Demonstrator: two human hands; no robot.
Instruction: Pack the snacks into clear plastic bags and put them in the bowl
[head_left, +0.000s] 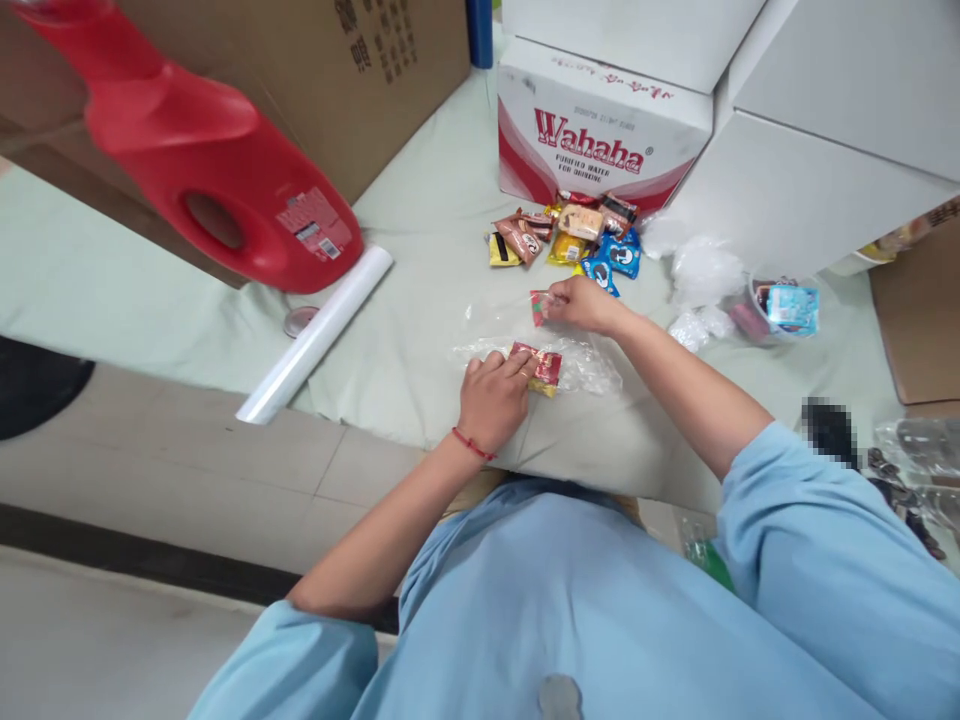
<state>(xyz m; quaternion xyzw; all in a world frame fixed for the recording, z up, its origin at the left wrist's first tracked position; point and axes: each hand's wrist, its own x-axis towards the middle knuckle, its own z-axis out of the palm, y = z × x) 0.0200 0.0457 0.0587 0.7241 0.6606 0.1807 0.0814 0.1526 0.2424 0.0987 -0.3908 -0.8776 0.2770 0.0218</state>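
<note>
My left hand (pixel 493 402), with a red string bracelet at the wrist, lies with its fingers stretched over a red snack packet (pixel 547 366). A bit of yellow wrapper shows under the packet's lower edge. Both lie on a crumpled clear plastic bag (pixel 589 368) near the table's front edge. Just beyond, my right hand (pixel 583 303) pinches a small red and green snack packet (pixel 538 307) at its right side, over the bag's far part. A pile of small wrapped snacks, among them blue packets (pixel 621 255) and a brown packet (pixel 519 238), lies past my right hand.
A white Wahaha carton (pixel 600 130) stands behind the snacks. To the right are crumpled clear bags (pixel 703 272) and a clear tub (pixel 750 318) with packets inside. On the left are a white roll (pixel 319 335), a large red jug (pixel 240 170) and a brown carton (pixel 300 80).
</note>
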